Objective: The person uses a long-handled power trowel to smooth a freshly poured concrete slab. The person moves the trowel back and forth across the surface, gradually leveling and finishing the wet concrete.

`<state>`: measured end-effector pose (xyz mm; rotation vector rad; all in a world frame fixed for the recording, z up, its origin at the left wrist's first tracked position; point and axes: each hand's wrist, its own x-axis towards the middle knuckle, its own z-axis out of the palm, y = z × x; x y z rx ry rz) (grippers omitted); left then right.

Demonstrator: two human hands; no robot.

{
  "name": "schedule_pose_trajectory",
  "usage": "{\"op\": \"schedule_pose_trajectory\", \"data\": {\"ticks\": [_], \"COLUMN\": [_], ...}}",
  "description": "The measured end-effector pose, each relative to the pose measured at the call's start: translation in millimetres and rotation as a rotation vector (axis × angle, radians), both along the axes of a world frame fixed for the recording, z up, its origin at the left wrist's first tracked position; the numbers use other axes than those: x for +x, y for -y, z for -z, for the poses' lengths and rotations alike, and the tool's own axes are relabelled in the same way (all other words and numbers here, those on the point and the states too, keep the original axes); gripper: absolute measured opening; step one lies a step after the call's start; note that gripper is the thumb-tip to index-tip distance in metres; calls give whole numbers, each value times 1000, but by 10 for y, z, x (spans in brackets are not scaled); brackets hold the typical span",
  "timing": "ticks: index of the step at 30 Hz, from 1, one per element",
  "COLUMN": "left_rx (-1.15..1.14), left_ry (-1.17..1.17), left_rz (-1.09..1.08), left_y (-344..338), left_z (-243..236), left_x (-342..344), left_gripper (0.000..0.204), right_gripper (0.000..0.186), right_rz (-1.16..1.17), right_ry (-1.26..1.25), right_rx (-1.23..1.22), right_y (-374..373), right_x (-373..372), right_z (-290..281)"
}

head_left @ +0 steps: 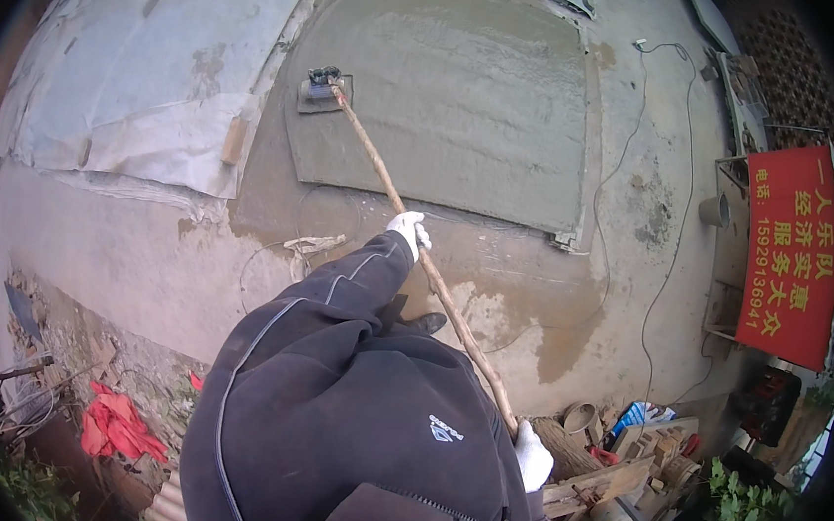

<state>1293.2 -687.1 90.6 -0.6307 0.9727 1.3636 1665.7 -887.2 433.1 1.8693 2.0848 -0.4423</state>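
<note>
A long wooden pole [371, 157] runs from my right side out to a flat metal plate [320, 92] with a dark motor-like block on top, like a powered concrete float. That plate lies at the left edge of a slab of wet grey concrete [451, 95]. White-gloved, my left hand [408, 231] is closed round the middle of the pole. My right hand [532, 457], also in a white glove, holds the pole's near end beside my hip; its fingers are partly hidden.
Pale sheeting [156, 69] covers ground to the left, with a brick-like block [235, 140] on its edge. Cables [683, 185] trail along the right. A bucket [714, 210] stands by a red banner [784, 263]. Scrap wood [606, 481] and a red cloth [120, 423] lie near me.
</note>
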Motion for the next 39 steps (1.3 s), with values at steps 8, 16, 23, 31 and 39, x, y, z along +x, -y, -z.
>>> {"op": "schedule_pose_trajectory", "data": {"ticks": [8, 16, 23, 31, 39], "left_rx": [24, 88, 43, -47, -308], "left_ry": [56, 124, 124, -14, 94], "left_rz": [-15, -37, 1, 89, 269], "left_y": [53, 125, 147, 297, 765], "left_z": [-176, -175, -59, -24, 316], "left_x": [-5, -40, -24, 38, 468], "left_gripper": [28, 27, 26, 37, 48], "right_gripper": [21, 19, 19, 27, 44], "right_rz": [-50, -52, -35, 175, 352], "right_ry": [21, 72, 25, -55, 56], "right_rx": [58, 69, 75, -79, -317], "right_y": [59, 114, 218, 484, 1192], "right_x": [30, -44, -2, 73, 804], "right_z": [-25, -108, -65, 141, 995]}}
